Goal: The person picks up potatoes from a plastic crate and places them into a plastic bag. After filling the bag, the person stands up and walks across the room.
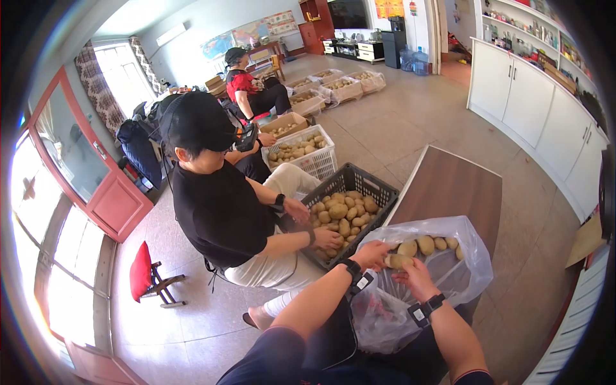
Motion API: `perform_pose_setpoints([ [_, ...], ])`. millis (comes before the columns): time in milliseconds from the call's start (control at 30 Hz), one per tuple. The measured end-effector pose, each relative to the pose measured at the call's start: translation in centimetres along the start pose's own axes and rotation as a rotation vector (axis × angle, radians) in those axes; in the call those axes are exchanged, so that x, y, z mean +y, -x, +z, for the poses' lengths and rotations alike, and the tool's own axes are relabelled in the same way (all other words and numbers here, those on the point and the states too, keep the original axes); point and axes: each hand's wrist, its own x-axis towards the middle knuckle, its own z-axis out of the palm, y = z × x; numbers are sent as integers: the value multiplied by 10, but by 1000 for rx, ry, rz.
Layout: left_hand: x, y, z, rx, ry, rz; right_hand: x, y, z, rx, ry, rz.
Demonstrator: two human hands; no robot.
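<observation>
A potato (399, 261) is held between my two hands over a clear plastic bag. My left hand (372, 255) grips its left end, and my right hand (417, 281) has its fingers closed on its lower right side. Just beyond my hands, several other potatoes (425, 244) lie in a row inside the open bag (471, 273). The bag's near side hangs down toward my lap. To the left of my left hand stands a black plastic crate (375, 181) filled with potatoes.
On my left a seated co-worker (218, 199) reaches into the black crate. Beyond are a white crate (326, 160), several potato boxes and another seated person (247, 83). A brown tabletop (449, 186) extends ahead of the bag. A red stool (142, 273) stands at left, white cabinets (520, 96) at right.
</observation>
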Motion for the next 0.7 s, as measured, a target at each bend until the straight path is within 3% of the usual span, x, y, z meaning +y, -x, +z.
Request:
perform_pose_setpoints([
  [67, 14, 18, 12, -56, -53, -96, 1, 1, 3, -35, 2, 34],
  [133, 14, 21, 17, -89, -55, -108, 6, -7, 3, -20, 150, 66],
  [400, 0, 5, 8, -239, -49, -132, 18, -9, -5, 26, 210, 0],
  [700, 5, 2, -24, -119, 196, 41, 46, -1, -49, 123, 193, 137],
])
